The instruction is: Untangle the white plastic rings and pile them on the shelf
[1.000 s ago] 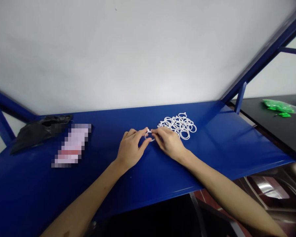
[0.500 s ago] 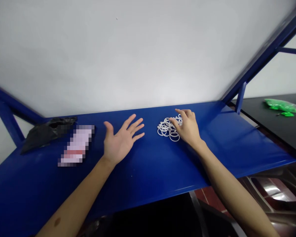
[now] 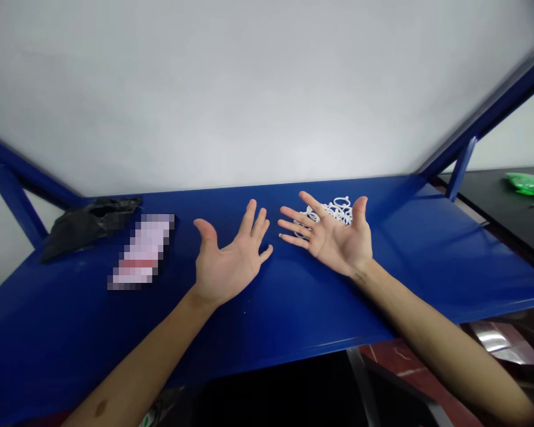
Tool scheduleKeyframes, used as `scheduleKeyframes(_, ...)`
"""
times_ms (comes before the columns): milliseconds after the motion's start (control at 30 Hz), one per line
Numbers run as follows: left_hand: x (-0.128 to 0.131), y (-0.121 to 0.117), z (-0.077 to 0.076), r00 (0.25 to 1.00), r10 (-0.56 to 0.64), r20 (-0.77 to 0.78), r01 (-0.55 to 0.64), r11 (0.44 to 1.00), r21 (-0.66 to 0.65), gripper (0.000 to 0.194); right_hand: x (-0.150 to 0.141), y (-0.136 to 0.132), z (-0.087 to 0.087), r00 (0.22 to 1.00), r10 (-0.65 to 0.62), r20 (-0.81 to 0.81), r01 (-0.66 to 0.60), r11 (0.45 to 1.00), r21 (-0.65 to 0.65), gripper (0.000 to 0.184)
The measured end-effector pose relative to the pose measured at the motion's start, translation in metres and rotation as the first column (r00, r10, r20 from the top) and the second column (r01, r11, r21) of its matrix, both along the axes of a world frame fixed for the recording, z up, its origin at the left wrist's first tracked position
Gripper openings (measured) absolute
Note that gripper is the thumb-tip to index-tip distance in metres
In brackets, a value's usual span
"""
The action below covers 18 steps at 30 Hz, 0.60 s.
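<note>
Palm up and fingers spread, my left hand [image 3: 229,261] is raised over the middle of the blue shelf [image 3: 293,314] and holds nothing. My right hand [image 3: 336,237] is also turned palm up with its fingers apart, and no object lies in it. Behind the right hand is a pile of white rings [image 3: 340,207], thin and plastic-looking, each seeming to carry a small knob. The fingers and palm hide part of this pile. A gap separates the fingertips of the two hands.
To the left lie a crumpled black plastic bag [image 3: 82,228] and a pixelated pink-and-white flat item [image 3: 145,249]. Blue metal braces [image 3: 463,166] rise at the shelf's ends. At right, a green item in clear plastic [image 3: 531,185] rests on a black surface [image 3: 493,201].
My right hand has turned from palm down over the rings to palm up in front of them, fingers spread. My left hand has shifted slightly right. The view has moved a little.
</note>
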<state>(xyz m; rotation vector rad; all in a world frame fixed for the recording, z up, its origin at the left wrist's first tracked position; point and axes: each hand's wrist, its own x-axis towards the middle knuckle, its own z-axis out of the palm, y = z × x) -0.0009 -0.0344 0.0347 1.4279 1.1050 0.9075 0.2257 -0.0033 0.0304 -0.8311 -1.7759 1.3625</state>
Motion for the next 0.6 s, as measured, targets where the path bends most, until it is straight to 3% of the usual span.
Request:
scheduleKeyframes(167, 0.0, -0.001, -0.005, 0.994, 0.063, -0.087, -0.057, 0.996, 0.07, 0.073, 0.003, 0.002, 0.002, 0.996, -0.002, 0.094, -0.003, 0.999, 0.054, 0.079)
scheduleKeyframes(367, -0.001, 0.0, -0.002, 0.998, -0.054, 0.014, 0.054, 0.998, -0.024, 0.086, 0.005, 0.003, 0.004, 0.987, -0.007, 0.162, -0.013, 0.992, 0.126, 0.075)
scheduleKeyframes(433, 0.0, 0.001, -0.002, 0.996, -0.083, -0.013, 0.083, 0.997, -0.001, 0.088, 0.006, 0.004, 0.004, 0.982, -0.015, 0.19, -0.014, 0.989, 0.149, 0.077)
scheduleKeyframes(500, 0.0, 0.003, -0.006, 0.99, -0.06, -0.125, 0.074, 0.991, 0.109, 0.085, 0.007, 0.004, 0.003, 0.983, -0.021, 0.185, -0.008, 0.988, 0.155, 0.077)
scheduleKeyframes(600, -0.004, 0.011, -0.018, 0.89, 0.178, -0.42, 0.003, 0.919, 0.395, 0.076, 0.006, 0.0, -0.001, 0.977, 0.003, 0.211, -0.047, 0.978, 0.202, 0.082)
